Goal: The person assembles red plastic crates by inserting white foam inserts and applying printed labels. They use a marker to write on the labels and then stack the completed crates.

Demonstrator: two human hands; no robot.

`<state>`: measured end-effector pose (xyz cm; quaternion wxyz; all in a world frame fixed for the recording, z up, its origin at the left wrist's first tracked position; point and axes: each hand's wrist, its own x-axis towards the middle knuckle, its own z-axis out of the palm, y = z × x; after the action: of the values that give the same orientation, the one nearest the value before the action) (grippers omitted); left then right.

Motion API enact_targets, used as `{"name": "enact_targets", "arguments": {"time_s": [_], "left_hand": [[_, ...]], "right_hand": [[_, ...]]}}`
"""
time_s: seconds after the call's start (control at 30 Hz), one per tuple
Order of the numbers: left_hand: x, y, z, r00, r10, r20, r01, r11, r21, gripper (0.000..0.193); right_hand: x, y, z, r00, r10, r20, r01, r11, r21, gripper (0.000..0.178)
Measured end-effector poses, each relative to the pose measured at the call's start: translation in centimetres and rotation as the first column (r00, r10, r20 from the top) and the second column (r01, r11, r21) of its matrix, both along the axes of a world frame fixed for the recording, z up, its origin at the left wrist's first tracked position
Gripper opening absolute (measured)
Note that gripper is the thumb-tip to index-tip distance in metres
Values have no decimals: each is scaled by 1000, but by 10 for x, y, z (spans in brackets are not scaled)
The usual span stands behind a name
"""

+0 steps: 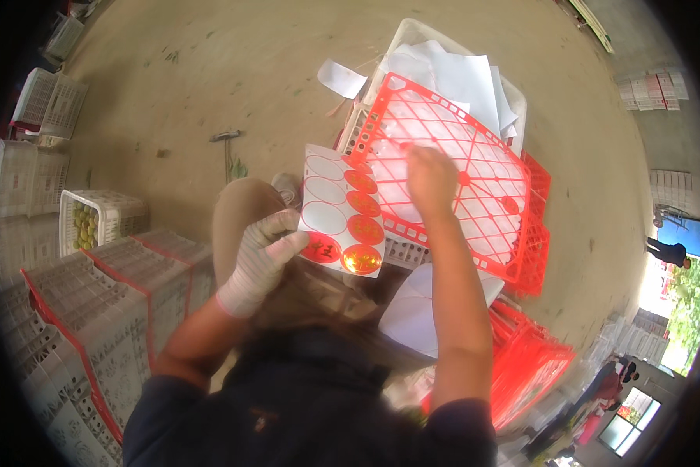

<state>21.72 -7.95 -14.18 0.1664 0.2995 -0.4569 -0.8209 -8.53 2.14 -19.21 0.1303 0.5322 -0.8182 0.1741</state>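
Observation:
A white sheet of oval stickers (326, 190) is pinched along its left edge by my left hand (263, 253), which wears a pale glove. Red ovals with gold marks fill its right column and lower left; the other ovals in the left column are blank. My bare right hand (432, 177) is curled over a red plastic lattice lid (464, 178), slightly blurred. Its fingertips point down at the lid, and whatever they may hold is hidden. White sheeting shows through the lattice. The lid lies tilted on top of a pale crate (355, 128).
White papers (467, 82) fill a pale tub (409, 33) beyond the lid. More red lattice lids (531, 366) are stacked at my lower right. Strapped white crates (124, 292) stand at my left, near a crate of greenish fruit (120, 214). A T-shaped tool (226, 137) lies on the floor.

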Motion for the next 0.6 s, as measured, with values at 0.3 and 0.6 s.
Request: {"name": "enact_targets", "arguments": {"time_s": [0.3, 0.6], "left_hand": [[-6, 8, -9, 995, 94, -19, -96, 967, -235, 22], [-16, 103, -167, 713, -38, 700, -186, 952, 242, 22]], "right_hand": [[33, 26, 12, 996, 10, 91, -31, 973, 229, 49], [50, 136, 54, 935, -127, 331, 197, 962, -187, 21]]}}
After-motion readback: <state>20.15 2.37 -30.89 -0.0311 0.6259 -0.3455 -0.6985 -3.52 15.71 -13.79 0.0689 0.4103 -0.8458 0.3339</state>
